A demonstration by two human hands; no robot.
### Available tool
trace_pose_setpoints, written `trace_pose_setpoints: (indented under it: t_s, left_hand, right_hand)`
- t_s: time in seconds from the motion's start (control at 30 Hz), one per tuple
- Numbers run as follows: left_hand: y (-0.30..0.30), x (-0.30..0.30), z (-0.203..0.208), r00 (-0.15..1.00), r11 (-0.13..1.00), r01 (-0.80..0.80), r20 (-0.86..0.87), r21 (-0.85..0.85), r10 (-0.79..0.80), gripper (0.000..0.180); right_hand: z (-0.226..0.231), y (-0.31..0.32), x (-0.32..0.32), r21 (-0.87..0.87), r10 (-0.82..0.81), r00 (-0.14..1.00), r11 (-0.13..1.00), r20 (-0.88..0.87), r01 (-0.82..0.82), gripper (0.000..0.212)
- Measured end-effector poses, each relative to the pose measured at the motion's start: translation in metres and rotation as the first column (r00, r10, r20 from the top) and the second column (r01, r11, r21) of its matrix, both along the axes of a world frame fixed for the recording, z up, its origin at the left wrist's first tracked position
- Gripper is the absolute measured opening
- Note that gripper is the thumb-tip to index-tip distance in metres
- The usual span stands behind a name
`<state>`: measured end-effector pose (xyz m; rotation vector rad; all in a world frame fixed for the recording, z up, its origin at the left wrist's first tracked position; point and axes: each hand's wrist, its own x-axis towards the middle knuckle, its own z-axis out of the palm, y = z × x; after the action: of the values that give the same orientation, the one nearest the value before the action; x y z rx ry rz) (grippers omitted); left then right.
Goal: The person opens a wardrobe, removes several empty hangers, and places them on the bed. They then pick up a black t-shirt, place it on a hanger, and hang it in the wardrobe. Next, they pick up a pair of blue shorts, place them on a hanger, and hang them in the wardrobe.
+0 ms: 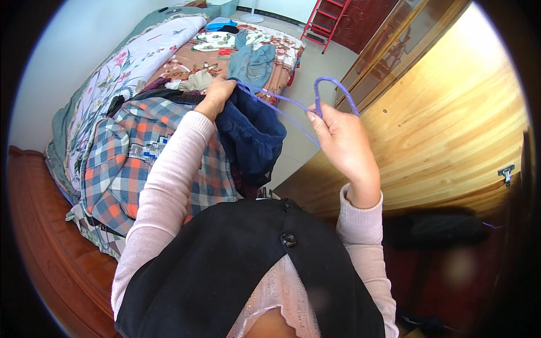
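My left hand (pixel 217 94) is closed on the top edge of a dark blue garment (pixel 252 138), which looks like denim with a gathered waist. The garment hangs down beside the bed, its opening facing up. In my right hand (pixel 344 141) is a purple clothes hanger (pixel 342 85), gripped near its hook, with the hook rising above the fingers. The hanger's thin body stretches left to the garment's edge at my left hand; whether its tip sits inside the garment is hidden there. Just left of the garment, a plaid shirt (pixel 118 149) in orange, grey and white lies spread on the bed.
More clothes lie across the bed, among them a light blue-green garment (pixel 252 65) and a beige one (pixel 197 81). A floral quilt (pixel 121 70) runs along the wall side. To my right stands a wooden cabinet door (pixel 439 135). A red ladder (pixel 326 25) is at the back.
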<state>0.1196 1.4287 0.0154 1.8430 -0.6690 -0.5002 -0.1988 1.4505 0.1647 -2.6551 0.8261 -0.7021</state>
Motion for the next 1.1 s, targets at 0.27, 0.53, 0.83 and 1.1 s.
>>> trace_pose_setpoints:
  t_s: [0.27,0.53,0.83,1.1]
  left_hand:
    - [-0.001,-0.02,-0.006,0.98,0.988,0.151,0.136,-0.012,-0.148,0.03]
    - [0.02,-0.081,0.02,0.819,0.893,0.445,0.369,0.075,-0.439,0.029]
    - [0.033,-0.066,0.021,0.562,0.565,0.822,0.258,-0.071,-0.786,0.036]
    - [0.045,-0.074,0.028,0.599,0.652,0.745,0.572,-0.142,-0.56,0.026]
  right_hand:
    - [-0.037,-0.018,0.018,0.039,0.083,0.993,0.996,-0.088,-0.08,0.025]
    - [-0.079,-0.048,0.061,0.391,-0.067,0.994,0.915,-0.084,0.095,0.029]
    - [-0.081,-0.044,0.064,0.516,-0.084,0.987,0.857,0.137,0.001,0.025]
    - [-0.044,-0.027,0.061,-0.438,0.125,0.932,0.898,0.341,0.04,0.017]
